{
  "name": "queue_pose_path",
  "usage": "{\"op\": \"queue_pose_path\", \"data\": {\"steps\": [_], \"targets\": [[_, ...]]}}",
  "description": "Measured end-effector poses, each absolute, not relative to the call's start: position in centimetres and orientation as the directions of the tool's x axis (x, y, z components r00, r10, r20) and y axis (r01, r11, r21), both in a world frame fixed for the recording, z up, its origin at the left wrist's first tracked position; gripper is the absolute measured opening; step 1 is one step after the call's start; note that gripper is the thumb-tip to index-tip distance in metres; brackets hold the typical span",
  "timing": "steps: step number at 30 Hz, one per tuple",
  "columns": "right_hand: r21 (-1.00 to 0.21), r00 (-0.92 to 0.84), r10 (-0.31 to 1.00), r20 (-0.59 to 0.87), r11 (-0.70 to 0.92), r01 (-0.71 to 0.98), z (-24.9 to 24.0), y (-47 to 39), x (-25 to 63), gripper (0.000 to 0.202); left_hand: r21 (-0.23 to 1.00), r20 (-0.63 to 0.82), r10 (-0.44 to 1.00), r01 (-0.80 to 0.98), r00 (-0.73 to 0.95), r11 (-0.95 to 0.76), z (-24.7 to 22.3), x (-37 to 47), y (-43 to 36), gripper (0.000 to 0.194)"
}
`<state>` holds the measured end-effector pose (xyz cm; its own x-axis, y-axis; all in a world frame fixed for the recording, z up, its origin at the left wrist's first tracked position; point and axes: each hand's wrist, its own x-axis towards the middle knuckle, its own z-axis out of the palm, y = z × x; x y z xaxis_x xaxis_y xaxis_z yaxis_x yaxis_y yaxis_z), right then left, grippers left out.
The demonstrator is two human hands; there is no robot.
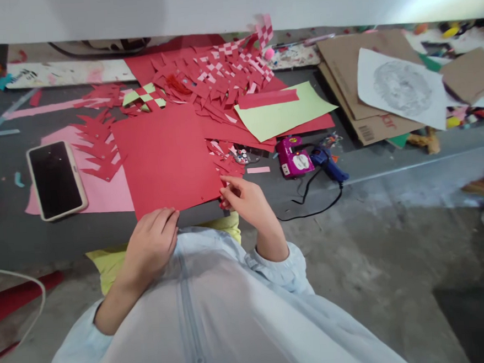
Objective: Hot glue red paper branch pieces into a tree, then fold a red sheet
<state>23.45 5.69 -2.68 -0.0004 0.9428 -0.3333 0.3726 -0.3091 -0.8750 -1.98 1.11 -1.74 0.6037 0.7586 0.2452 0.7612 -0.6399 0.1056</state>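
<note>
A large plain red sheet of paper [166,159] lies at the table's front edge. My left hand [155,237] is closed at its near edge, the fingers pressed together and the thumb mostly hidden. At the sheet's right corner, my right hand [246,199] pinches with thumb and forefinger. A small dark red thing [224,203] shows below those fingertips; its kind I cannot make out. Left of the sheet, pink paper [112,193] carries red spiky cut-outs [98,142]. Red scraps [228,163] and a small pink strip [258,170] lie near my right hand.
A phone [56,180] rests on the left. Behind lies a pile of red and checkered woven paper [218,72] beside a pale green sheet [284,112]. To the right are a magenta device [294,158], a blue glue gun [327,163] with a cord, and cardboard [381,125].
</note>
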Motion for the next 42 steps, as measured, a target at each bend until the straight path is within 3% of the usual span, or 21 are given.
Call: {"op": "queue_pose_path", "data": {"steps": [7, 12, 21, 30, 35, 42], "targets": [[-0.898, 0.005, 0.936, -0.353, -0.34, 0.281, -1.9, 5.7, 23.4, 0.052, 0.15, 0.228, 0.806, 0.799, 0.546, -0.583, -2.0, -2.1, 0.9, 0.032], [-0.917, 0.008, 0.931, -0.365, -0.361, 0.169, -1.6, 5.7, 24.4, 0.054, 0.075, 0.253, 0.812, 0.827, 0.525, -0.558, -1.2, -2.5, 0.9, 0.033], [-0.902, 0.089, 0.927, -0.363, -0.374, 0.215, -1.4, 5.2, 28.0, 0.052, 0.041, 0.314, 0.791, 0.825, 0.525, -0.564, -0.8, -4.4, 1.1, 0.033], [-0.89, 0.122, 0.921, -0.37, -0.389, 0.24, -1.5, 4.0, 30.4, 0.042, 0.192, 0.178, 0.873, 0.854, 0.453, -0.483, 0.0, -5.7, 4.3, 0.031], [-0.874, 0.145, 0.904, -0.403, -0.427, 0.233, -1.6, 3.7, 30.1, 0.043, 0.157, 0.176, 0.881, 0.871, 0.44, -0.466, -0.1, -5.9, 6.9, 0.034], [-0.87, 0.152, 0.922, -0.357, -0.387, 0.306, -1.7, 4.0, 30.2, 0.038, 0.178, 0.05, 0.913, 0.896, 0.405, -0.407, -0.4, -4.1, 11.5, 0.046]]}}
